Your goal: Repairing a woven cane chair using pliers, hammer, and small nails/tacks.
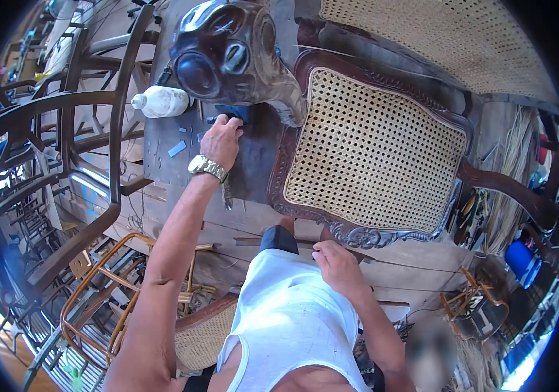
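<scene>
- While the person leans over the workbench (162,153), the left hand (222,140) is stretched out to a small dark object (230,112) lying on the bench top, fingers curled down onto it; whether they have actually closed around it cannot be told.
- A metal watch (206,167) sits on that wrist.
- The dark object lies just below a gas mask (224,49) that fills the top of the view, with a white plastic bottle (160,101) near it to the left.
- The right hand (337,262) rests loosely bent at the carved lower edge of a cane chair seat (371,153), touching the wooden frame and gripping nothing that shows.
- The chair seat lies tilted across the bench, its dark frame edge just beside the left wrist, so little bare bench remains between the two.
- A second cane panel (449,39) lies past it at the upper right.
- Stacked dark wooden chairs (64,130) crowd the left side, and a rust-coloured metal frame (103,294) stands low at the left, close to the left elbow.
- A blue spool (523,260) sits far right, well apart from both hands.
</scene>
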Demonstrator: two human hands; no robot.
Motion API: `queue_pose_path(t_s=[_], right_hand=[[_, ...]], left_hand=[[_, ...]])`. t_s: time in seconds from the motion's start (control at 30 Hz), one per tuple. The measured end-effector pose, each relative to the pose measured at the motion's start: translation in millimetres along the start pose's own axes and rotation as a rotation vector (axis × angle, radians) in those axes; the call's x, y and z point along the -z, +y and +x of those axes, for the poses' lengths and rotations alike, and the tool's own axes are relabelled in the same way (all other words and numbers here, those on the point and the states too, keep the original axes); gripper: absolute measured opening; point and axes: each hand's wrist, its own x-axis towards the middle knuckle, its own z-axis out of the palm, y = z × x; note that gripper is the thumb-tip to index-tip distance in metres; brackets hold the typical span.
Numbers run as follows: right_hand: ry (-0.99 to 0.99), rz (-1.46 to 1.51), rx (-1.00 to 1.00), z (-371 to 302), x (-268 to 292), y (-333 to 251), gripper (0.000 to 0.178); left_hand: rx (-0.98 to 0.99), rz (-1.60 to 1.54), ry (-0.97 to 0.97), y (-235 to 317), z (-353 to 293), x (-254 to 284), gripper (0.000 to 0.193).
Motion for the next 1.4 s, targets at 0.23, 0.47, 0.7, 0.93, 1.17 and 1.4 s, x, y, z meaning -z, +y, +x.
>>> queue_pose_path(t_s=[0.23,0.47,0.7,0.93,1.17,1.4], right_hand=[[0.045,0.051,0.025,-3.6,0.3,4.5,0.018],[0.048,0.099,-0.006,-0.3,1.0,12.3,0.018],[0.000,0.115,0.008,13.8,5.7,2.2,0.020],[0.104,0.176,-0.041,34.0,46.9,-48.3,0.029],[-0.008,0.117,-0.034,42.5,45.4,-83.7,0.032],[0.113,0.039,-0.211,63.3,53.4,-55.1,0.017]], left_hand=[[-0.144,-0.014,-0.165,-12.0,19.3,17.6,0.012],[-0.109,-0.183,-0.542,-25.9,47.8,46.6,0.023],[-0.320,-0.405,-0.095,-35.4,43.5,71.2,0.019],[0.016,-1.061,-0.052,18.6,-21.2,102.0,0.011],[0.534,-1.701,-0.387,121.8,-139.3,24.6,0.014],[0.528,-1.491,-0.078,149.8,-127.6,-6.6,0.019]])
